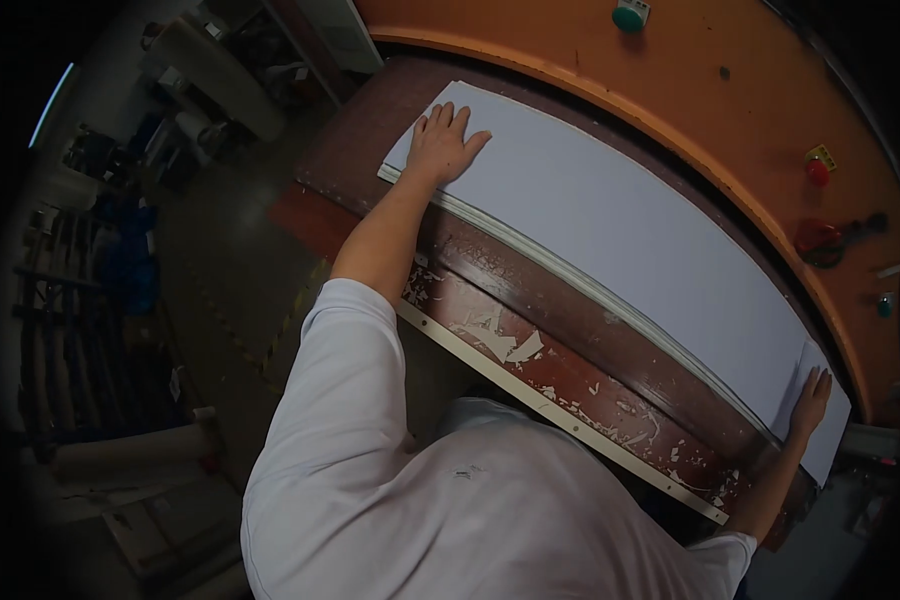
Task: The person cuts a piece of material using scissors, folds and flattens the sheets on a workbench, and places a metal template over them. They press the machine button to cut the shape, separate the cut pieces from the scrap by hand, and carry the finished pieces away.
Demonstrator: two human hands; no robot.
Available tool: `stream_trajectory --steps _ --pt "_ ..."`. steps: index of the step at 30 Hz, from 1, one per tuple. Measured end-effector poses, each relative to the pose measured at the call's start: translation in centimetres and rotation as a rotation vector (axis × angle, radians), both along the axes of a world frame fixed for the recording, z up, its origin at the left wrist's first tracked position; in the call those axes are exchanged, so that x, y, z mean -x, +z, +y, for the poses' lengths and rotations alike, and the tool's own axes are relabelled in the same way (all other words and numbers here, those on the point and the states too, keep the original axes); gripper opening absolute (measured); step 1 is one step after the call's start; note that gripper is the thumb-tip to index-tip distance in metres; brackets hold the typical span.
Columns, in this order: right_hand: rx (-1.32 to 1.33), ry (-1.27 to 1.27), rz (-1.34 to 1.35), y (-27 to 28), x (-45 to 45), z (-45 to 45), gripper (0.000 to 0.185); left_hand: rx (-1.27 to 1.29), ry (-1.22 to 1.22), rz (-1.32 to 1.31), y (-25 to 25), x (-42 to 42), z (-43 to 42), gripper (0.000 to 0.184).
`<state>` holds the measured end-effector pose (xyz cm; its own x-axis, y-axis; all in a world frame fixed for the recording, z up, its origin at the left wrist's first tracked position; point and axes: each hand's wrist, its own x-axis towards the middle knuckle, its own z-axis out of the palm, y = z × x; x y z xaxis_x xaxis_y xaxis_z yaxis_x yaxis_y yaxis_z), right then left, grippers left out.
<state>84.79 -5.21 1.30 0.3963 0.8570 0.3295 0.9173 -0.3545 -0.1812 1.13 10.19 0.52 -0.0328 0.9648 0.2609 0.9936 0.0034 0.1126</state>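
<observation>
A long stack of white sheets (610,230) lies across the dark red-brown machine bed (360,130), its layered edges showing along the near side. My left hand (445,148) rests flat on the top sheet near the stack's left end, fingers and thumb spread. At the far right end, my right hand (812,402) lies with its fingers stretched out over the sheets. Beside those fingers a narrow white flap (808,358) stands slightly up from the surface; whether it is part of the top sheet I cannot tell.
Beyond the stack rises an orange machine panel (530,35) with a green button (627,18), a red button (818,172) and dark red-handled scissors (820,240). White scraps (505,342) litter the front ledge. Racks with rolls (80,330) stand at left.
</observation>
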Motion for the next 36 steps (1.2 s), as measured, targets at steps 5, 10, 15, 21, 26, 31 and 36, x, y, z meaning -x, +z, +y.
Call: stream_trajectory --steps 5,10,15,21,26,31,36 --pt "0.279 -0.186 -0.155 -3.2 0.7 -1.3 0.066 -0.012 0.009 -0.037 -0.6 -0.2 -0.2 0.076" --pt "0.297 -0.216 -0.161 -4.1 -0.8 -1.1 0.064 0.017 0.001 -0.055 0.4 -0.1 -0.2 0.075" --pt "0.279 -0.105 -0.138 -5.8 -2.1 0.4 0.065 -0.023 0.026 -0.085 0.2 0.6 -0.6 0.074" --pt "0.264 -0.214 -0.059 -1.2 3.5 -2.1 0.071 -0.164 -0.126 -0.028 -0.4 0.6 0.4 0.064" --pt "0.231 -0.246 0.025 -0.8 4.3 -2.2 0.077 -0.215 -0.172 0.086 -0.8 1.3 1.3 0.058" --pt "0.19 -0.233 0.032 -0.8 4.5 -2.0 0.075 -0.237 -0.109 0.221 0.4 -0.7 0.8 0.055" --pt "0.104 -0.182 0.174 -1.1 3.4 -2.4 0.074 -0.348 -0.322 0.005 2.3 -15.8 -1.4 0.048"
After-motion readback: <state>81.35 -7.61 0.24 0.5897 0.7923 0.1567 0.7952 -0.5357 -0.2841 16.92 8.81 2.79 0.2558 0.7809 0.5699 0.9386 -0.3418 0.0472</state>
